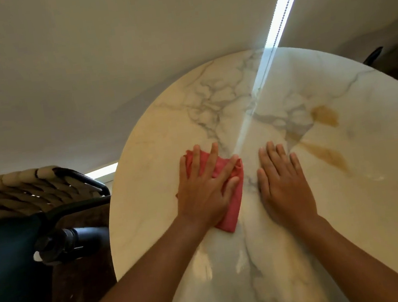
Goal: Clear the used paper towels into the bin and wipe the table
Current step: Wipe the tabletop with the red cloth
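The surface [305,225], a round marble top with grey veins and amber patches toward two o'clock, shows no paper towels, so we judge the clearing done and the wiping under way. Our left hand [206,190] lies with fingers spread flat on a pink cloth [234,197] near the centre, at about ten o'clock from our right hand [284,185], which rests flat and empty just beside it. We see no bin. A woven chair [19,191] stands at nine o'clock.

Dim warm room; bright window slit [284,0] top right reflects as a glare streak across the glossy surface [325,184]. Strong fisheye bending at edges, slight softness.
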A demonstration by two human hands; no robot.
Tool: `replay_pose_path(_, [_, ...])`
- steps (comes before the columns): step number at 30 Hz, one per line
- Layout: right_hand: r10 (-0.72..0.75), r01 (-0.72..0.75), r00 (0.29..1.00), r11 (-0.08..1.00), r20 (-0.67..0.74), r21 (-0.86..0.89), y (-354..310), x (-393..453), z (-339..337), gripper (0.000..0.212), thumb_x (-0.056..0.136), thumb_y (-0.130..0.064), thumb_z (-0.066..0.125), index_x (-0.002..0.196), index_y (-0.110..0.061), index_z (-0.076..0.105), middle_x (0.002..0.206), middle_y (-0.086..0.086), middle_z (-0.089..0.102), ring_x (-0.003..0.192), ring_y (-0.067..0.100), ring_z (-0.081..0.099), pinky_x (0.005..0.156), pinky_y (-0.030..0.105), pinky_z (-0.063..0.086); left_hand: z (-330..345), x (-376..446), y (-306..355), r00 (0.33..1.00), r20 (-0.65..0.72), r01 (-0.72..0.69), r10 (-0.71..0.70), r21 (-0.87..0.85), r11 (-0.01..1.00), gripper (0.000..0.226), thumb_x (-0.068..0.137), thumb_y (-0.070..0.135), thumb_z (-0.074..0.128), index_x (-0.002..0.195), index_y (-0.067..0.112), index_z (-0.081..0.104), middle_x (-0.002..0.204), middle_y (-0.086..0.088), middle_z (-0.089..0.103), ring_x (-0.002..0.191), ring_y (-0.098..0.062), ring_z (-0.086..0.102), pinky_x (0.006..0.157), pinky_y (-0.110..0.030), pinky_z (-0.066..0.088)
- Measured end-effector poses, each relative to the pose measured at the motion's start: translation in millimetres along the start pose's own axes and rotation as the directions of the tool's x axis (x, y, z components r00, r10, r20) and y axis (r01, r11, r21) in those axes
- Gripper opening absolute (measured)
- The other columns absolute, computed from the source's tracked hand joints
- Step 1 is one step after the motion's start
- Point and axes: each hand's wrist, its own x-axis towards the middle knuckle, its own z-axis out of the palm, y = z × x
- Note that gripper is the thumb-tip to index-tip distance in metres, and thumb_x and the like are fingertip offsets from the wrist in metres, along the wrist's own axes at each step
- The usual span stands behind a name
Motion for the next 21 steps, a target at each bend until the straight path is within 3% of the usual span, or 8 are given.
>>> replay_pose_path(4, [-0.009,0.008,0.999,1.000,-0.042,-0.007,2,2,2,0.056,0.105,-0.034,0.026,0.156,-0.011,0.031,0.164,0.010,0.025,0.154,0.023,0.016,0.124,0.049,0.017,-2,60,-17,1.000,0.014,-0.021,0.020,0.032,0.999,0.050,0.101,0.059,0.024,0.151,0.052,0.026,0.166,-0.002,0.018,0.151,-0.040,0.013,0.118,-0.062,0.011])
replay_pose_path(9, [-0.023,0.022,0.997,1.000,-0.071,-0.014,1,3,3,0.055,0.105,-0.031,0.029,0.156,-0.010,0.032,0.164,0.010,0.026,0.154,0.025,0.018,0.123,0.051,0.020,-15,105,-79,0.991,0.069,0.109,-0.113,0.058,0.992,0.052,0.101,0.062,0.014,0.152,0.054,0.014,0.168,0.006,0.006,0.153,-0.036,0.001,0.119,-0.062,0.005])
replay_pose_path(14, [-0.017,0.016,0.999,1.000,-0.047,-0.005,2,4,2,0.056,0.105,-0.032,0.027,0.157,-0.010,0.030,0.165,0.009,0.024,0.154,0.023,0.016,0.124,0.050,0.016,-19,85,-139,0.979,0.050,0.195,-0.196,0.019,0.981,0.052,0.103,0.059,0.020,0.154,0.047,0.021,0.167,0.002,0.010,0.151,-0.039,0.008,0.116,-0.063,0.016])
replay_pose_path(21, [-0.011,0.011,1.000,1.000,0.021,-0.002,1,5,0,0.057,0.107,-0.034,0.019,0.159,-0.011,0.022,0.167,0.008,0.015,0.155,0.020,0.005,0.126,0.046,0.007,-15,25,-147,0.973,0.023,0.230,-0.230,-0.038,0.972,0.057,0.102,0.058,0.014,0.156,0.040,0.019,0.167,-0.002,0.013,0.152,-0.034,0.010,0.118,-0.056,0.022])
